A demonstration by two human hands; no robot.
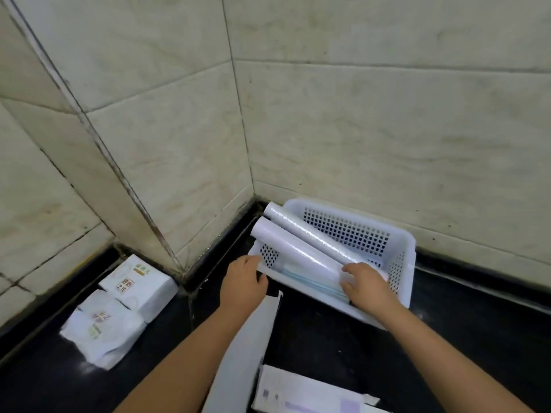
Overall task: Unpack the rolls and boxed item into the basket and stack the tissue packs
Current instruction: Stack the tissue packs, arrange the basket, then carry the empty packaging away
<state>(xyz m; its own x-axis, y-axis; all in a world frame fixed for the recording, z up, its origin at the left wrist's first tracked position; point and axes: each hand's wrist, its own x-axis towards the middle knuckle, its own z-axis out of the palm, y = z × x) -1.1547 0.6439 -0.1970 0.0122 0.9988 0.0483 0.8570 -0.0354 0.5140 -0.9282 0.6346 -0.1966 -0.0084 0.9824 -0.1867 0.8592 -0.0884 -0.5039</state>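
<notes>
A white perforated basket sits on the black counter against the tiled wall. Two white rolls lie slanted in it, their upper ends sticking out over its left rim. A pale blue boxed item lies under them along the basket's front wall. My left hand grips the basket's front left rim. My right hand rests with curled fingers on the lower end of the near roll. Two white tissue packs lie on the counter at the left, one overlapping the other.
Opened white packaging lies under my left forearm, and a flat white box with purple print lies at the bottom edge. Tiled walls form a corner behind the basket and a jutting column at the left. Black counter runs to the right.
</notes>
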